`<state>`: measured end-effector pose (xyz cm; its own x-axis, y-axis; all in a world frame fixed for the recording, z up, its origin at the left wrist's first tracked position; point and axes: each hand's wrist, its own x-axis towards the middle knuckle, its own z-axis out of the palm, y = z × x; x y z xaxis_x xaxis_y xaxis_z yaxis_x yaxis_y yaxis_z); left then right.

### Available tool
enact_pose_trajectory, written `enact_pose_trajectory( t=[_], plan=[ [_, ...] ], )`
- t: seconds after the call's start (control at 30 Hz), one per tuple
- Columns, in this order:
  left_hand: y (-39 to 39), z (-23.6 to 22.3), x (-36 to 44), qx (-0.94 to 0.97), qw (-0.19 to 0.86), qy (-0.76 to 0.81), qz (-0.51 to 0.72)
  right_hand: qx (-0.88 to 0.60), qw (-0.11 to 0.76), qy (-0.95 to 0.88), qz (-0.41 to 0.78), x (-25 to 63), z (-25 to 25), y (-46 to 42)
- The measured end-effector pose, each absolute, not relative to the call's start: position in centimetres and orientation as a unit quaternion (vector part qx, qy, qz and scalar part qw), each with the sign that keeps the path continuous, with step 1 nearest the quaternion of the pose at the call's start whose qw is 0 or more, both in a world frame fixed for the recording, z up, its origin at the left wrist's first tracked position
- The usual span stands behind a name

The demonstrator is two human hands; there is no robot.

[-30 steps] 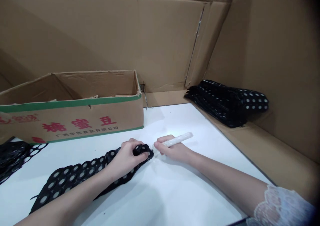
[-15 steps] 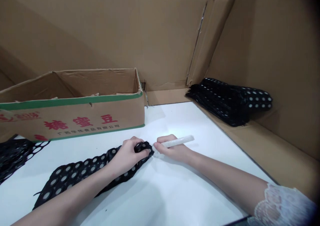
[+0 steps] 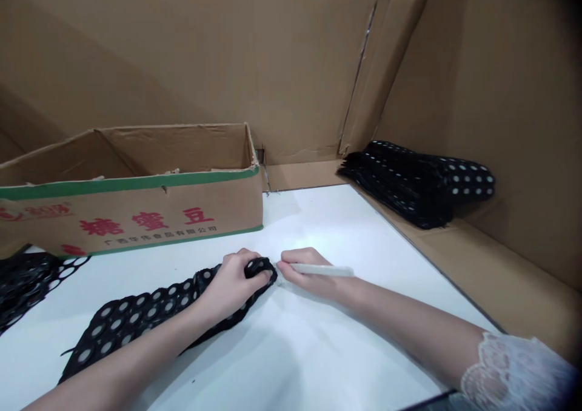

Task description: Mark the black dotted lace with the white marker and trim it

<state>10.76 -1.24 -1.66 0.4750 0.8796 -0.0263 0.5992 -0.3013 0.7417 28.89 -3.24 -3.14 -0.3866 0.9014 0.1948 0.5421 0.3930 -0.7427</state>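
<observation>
A long black strip with rows of pale round dots (image 3: 152, 310) lies slantwise on the white table. My left hand (image 3: 236, 284) is closed around its right end, the thumb pressing on top and the end curled up under the fingers. Just right of that end, my right hand (image 3: 309, 271) pinches a white pen-like stick (image 3: 322, 270), held low and almost level. The stick's tip by the strip's end is hidden by my fingers, so I cannot tell whether it touches. My left forearm covers part of the strip.
An open cardboard box (image 3: 182, 208) with green edging and red lettering stands at the back left. Black netting with round holes (image 3: 31, 280) lies at the left edge. A stack of black dotted strips (image 3: 413, 180) rests on the cardboard ledge at right. Cardboard walls (image 3: 313, 65) enclose the table.
The white stick's rear end has tipped downward, from slanting up to nearly level, as my right hand turned slightly. My left hand and the dotted strip have hardly moved.
</observation>
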Motion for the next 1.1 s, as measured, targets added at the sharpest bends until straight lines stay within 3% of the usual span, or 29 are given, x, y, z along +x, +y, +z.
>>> enact_pose_trajectory(
  t=[0.3, 0.57, 0.8, 1.1],
  plan=[
    [-1.7, -2.2, 11.2, 0.796, 0.285, 0.488, 0.219, -0.500, 0.231, -0.830, 0.087, 27.8, -3.9, -2.6],
    [-1.2, -1.9, 10.9, 0.820, 0.278, 0.463, 0.191, -0.541, 0.299, -0.761, 0.198, 29.2, -2.2, -3.5],
    [-1.1, -1.6, 10.1, 0.793, 0.334, 0.463, 0.212, -0.563, 0.341, -0.753, 0.008, 32.3, -1.2, -1.8],
    [-0.7, -2.4, 9.9, 0.806, 0.392, 0.373, 0.238, -0.526, 0.130, -0.823, -0.171, 33.3, -3.3, 0.3]
  ],
)
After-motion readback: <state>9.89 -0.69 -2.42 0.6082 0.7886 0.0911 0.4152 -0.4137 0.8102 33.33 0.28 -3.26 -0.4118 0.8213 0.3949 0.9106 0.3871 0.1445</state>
